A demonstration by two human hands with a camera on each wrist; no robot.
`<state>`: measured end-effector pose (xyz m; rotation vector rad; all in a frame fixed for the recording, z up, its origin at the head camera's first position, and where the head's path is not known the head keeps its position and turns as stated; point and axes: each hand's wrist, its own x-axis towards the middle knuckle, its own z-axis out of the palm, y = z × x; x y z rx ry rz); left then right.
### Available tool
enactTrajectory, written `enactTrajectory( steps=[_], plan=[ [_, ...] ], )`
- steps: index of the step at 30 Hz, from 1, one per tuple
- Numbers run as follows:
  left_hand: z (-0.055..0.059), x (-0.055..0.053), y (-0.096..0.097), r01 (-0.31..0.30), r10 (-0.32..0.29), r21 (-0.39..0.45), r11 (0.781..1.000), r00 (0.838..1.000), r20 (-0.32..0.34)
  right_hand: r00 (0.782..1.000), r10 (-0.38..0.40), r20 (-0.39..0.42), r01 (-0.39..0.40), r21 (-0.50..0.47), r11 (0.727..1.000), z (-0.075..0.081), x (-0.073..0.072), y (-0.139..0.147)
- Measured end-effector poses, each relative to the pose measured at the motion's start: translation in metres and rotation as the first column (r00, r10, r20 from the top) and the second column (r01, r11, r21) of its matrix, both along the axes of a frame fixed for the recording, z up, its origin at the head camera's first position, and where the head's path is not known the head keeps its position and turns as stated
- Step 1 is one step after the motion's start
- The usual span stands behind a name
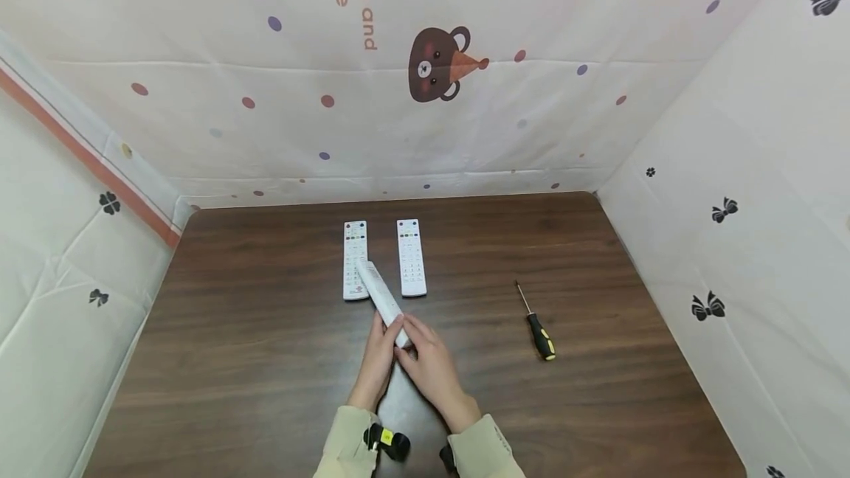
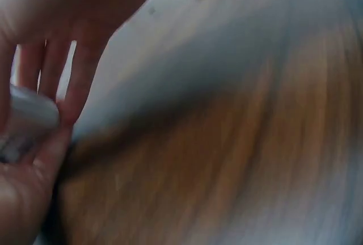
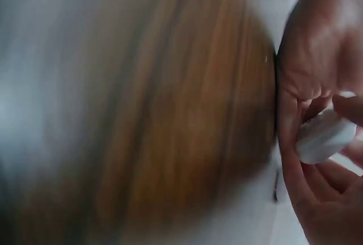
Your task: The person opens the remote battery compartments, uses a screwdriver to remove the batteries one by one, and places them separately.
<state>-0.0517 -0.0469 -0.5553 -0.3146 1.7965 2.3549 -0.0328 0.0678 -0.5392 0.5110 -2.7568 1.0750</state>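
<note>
**Both hands on near end of a white remote, mid-table**

L to R: left remote [image 1: 355,260] lies flat, buttons up, at the back of the wooden table [image 1: 232,330]. The held remote [image 1: 384,301] sits diagonally w/ its far end over or against the left remote's lower part; can't tell if it's touching. Left hand [image 1: 378,360] curls fingers round the near end from the left side. Right hand [image 1: 428,364] pinches the same end from the right. Wrist views are blurred but show fingers [image 3: 306,171] wrapped on a white rounded end.

Handling, by my read: light, stiff plastic shell, smooth so a bit slippery; long and narrow, so holding at one end lets the far end swing or dip. Better hold approx. mid-body, on the long edges. Blank face is up, prob. the back.

Around: second flat remote [image 1: 411,257] just right of the held one's far end, close enough to get knocked. Screwdriver [image 1: 536,323], black/yellow handle, lies well apart to the right, not in the way. Printed cloth walls [image 1: 730,168] box in the table.
</note>
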Motion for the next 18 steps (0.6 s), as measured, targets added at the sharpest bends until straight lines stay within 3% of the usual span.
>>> enactTrajectory(
  steps=[2, 4, 6, 10, 13, 18],
  plan=[
    [-0.003, -0.001, -0.002, -0.010, 0.010, 0.042, 0.999, 1.000, 0.001, 0.998, 0.026, 0.065, -0.025, -0.021, 0.999, 0.000, 0.000, -0.002],
    [-0.004, -0.002, -0.006, -0.014, 0.014, 0.008, 1.000, 1.000, -0.001, 0.992, 0.030, 0.123, -0.023, -0.057, 0.998, 0.000, -0.001, -0.005],
    [-0.003, -0.003, -0.009, -0.021, 0.020, -0.089, 0.996, 1.000, -0.006, 0.986, 0.041, 0.162, -0.026, -0.096, 0.995, -0.002, -0.004, -0.008],
    [-0.003, 0.000, -0.015, -0.052, 0.050, -0.270, 0.962, 0.999, -0.014, 0.968, 0.088, 0.237, -0.048, -0.172, 0.984, -0.005, -0.009, -0.016],
    [-0.005, 0.002, -0.014, -0.042, 0.037, -0.273, 0.961, 0.999, -0.025, 0.959, 0.098, 0.267, -0.039, -0.216, 0.976, -0.006, -0.012, -0.016],
    [-0.002, -0.002, -0.008, 0.004, -0.014, -0.231, 0.973, 0.999, -0.042, 0.963, 0.070, 0.261, -0.005, -0.242, 0.970, -0.005, -0.018, -0.005]
  ],
)
